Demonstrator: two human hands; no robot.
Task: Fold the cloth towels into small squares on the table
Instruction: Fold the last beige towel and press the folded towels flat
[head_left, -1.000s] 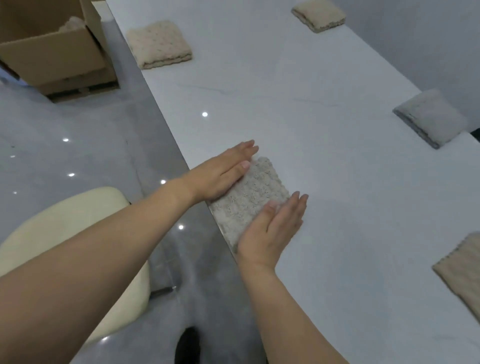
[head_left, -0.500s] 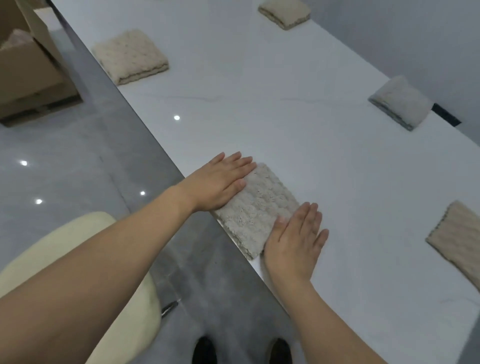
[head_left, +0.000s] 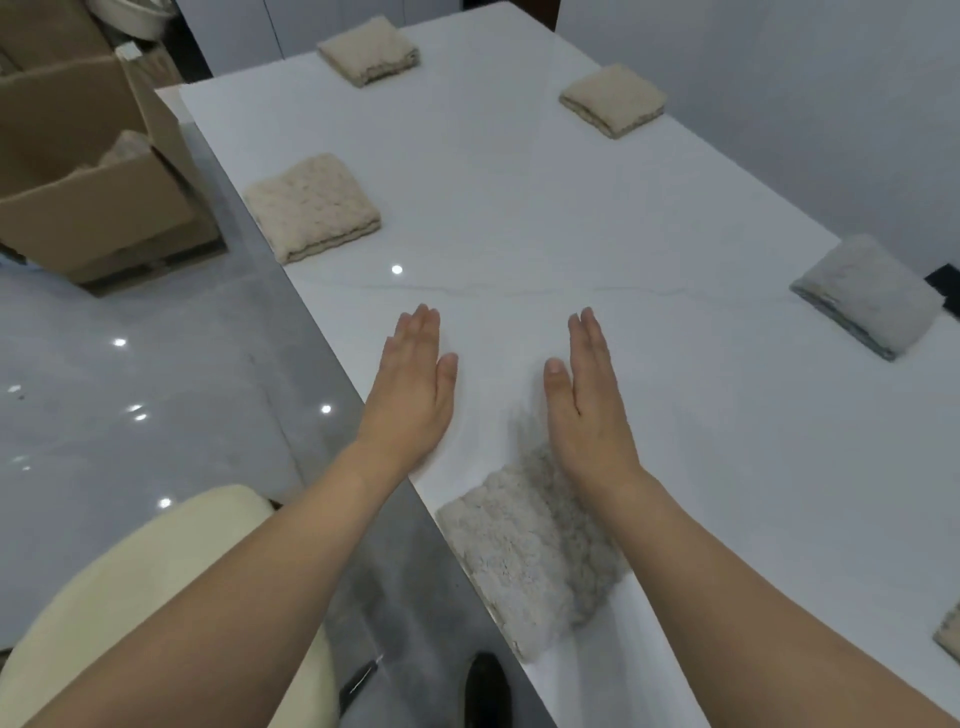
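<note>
- We find both hands held flat above the white worktop (head_left: 519, 218), palms down, holding nothing. The left hand (head_left: 413, 387) has its fingers (head_left: 418, 332) straight and together; the right hand (head_left: 589, 400) likewise, thumb slightly out.
- The folded grey towel (head_left: 519, 551) lies behind the fingertips, back towards the person, under the right wrist and forearm. Whether the wrist touches it we cannot tell. The right hand is the nearer of the two; the left is off to the towel's far left.
- The towel reads as a small square, so no long axis is marked. One side runs along the near worktop edge, a corner just at that edge.
- We judge this piece folded and the hands free for the next one.
- Other folded pieces on the worktop: a cream towel (head_left: 311, 208) ahead and left of the left fingers, near the left edge; a second cream towel (head_left: 370, 49) and a tan towel (head_left: 613, 100) well ahead; a grey rolled towel (head_left: 870, 293) ahead and right of the right fingers; a partly seen towel corner (head_left: 948, 631) at the right frame edge.
- Bare surface lies directly ahead of and between the fingers, giving room to work.
- A cardboard box (head_left: 88, 171) holding more cloth stands on the floor beyond the left edge, on the left hand's side; we judge it the likely source of the next towel.
- A cream chair seat (head_left: 104, 587) sits below the left forearm.
</note>
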